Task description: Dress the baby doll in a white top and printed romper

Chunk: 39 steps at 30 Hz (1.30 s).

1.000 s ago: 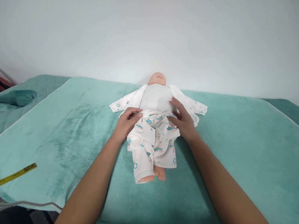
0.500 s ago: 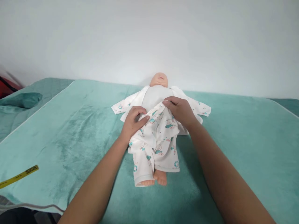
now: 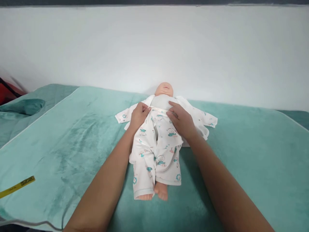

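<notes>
In the head view, both forearms reach forward from the lower edge, converging on a baby doll (image 3: 164,89) lying face up on a teal plush cover (image 3: 72,135). The printed white trousers (image 3: 166,127) are on its legs, waistband at its middle, feet showing below the cuffs. The left hand (image 3: 138,116) is bent inward, thumb and forefinger pinching one end of the waistband. The right hand (image 3: 182,120) lies half open, fingers parted, tips resting at the waistband's other end and on the grey-white torso (image 3: 160,100).
</notes>
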Available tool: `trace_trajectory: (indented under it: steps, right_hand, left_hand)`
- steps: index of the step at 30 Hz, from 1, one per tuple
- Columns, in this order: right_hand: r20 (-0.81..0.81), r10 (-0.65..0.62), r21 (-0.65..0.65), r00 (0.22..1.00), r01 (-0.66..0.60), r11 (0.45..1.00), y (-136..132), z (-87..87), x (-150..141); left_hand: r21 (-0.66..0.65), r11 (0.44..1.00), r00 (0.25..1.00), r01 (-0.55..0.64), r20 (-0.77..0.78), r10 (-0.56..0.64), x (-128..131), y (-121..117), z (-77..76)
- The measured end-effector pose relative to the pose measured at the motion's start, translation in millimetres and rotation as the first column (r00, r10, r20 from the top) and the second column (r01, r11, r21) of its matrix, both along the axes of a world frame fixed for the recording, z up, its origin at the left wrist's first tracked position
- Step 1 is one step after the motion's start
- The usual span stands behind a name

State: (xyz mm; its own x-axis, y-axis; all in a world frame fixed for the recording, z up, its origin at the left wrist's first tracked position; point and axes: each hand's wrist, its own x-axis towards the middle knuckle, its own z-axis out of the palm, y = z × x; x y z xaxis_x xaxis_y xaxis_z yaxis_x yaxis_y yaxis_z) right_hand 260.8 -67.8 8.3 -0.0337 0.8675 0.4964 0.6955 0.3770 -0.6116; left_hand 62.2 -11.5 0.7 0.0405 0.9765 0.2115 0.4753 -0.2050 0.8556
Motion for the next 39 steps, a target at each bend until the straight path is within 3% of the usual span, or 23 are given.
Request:
trace_trajectory:
  steps: [5, 7, 10, 13, 16, 20, 23, 27, 30, 34, 36, 39]
  right_hand:
    - [0.102, -0.165, -0.062, 0.981, 0.172, 0.983, 27, 7.9, 16]
    - [0.012, -0.204, -0.089, 0.979, 0.204, 0.975, 37, 4.9, 20]
    - [-0.219, -0.179, -0.138, 0.959, 0.151, 0.979, 44, -3.5, 24]
    - [-0.333, -0.154, -0.151, 0.930, 0.109, 0.982, 38, -7.0, 23]
    - [-0.342, -0.201, -0.130, 0.918, 0.166, 0.978, 24, -4.2, 21]
    - [-0.317, -0.292, -0.206, 0.902, 0.235, 0.950, 0, -2.5, 21]
    - [-0.366, -0.277, -0.370, 0.888, 0.134, 0.919, -17, -6.1, 23]
    - [-0.477, -0.235, -0.463, 0.847, -0.015, 0.886, -30, -9.7, 31]
    - [-0.616, -0.156, -0.511, 0.772, -0.242, 0.825, -34, -8.9, 43]
    - [-0.704, 0.036, -0.464, 0.709, -0.497, 0.733, -35, -5.8, 59]
    - [-0.695, 0.110, -0.453, 0.711, -0.551, 0.700, -35, -4.6, 63]
    - [-0.643, 0.132, -0.488, 0.754, -0.536, 0.689, -34, -5.0, 64]
  left_hand:
    - [0.051, 0.996, 0.998, 0.068, -0.013, -0.068, 9, 7, -2.4]
    - [0.074, 0.992, 0.994, 0.106, -0.005, -0.106, 10, 3, -1.1]
    - [0.054, 0.986, 0.987, 0.158, -0.006, -0.158, 7, -2, 3.6]
    - [-0.013, 0.981, 0.981, 0.191, -0.018, -0.191, -1, -5, 8.3]
    - [-0.135, 0.962, 0.971, 0.239, 0.029, -0.237, -14, -10, 11.1]
    - [-0.338, 0.875, 0.933, 0.347, 0.220, -0.285, -29, -24, 13.3]
    - [-0.395, 0.804, 0.891, 0.444, 0.291, -0.349, -37, -32, 14.1]
    - [-0.401, 0.739, 0.840, 0.542, 0.297, -0.455, -44, -35, 13.8]
    - [-0.396, 0.733, 0.832, 0.553, 0.312, -0.459, -46, -36, 13.6]
    - [-0.400, 0.728, 0.827, 0.557, 0.345, -0.444, -46, -37, 13.9]
    - [-0.391, 0.733, 0.827, 0.556, 0.348, -0.441, -44, -38, 14.0]
    - [-0.358, 0.761, 0.834, 0.542, 0.339, -0.434, -39, -39, 12.2]
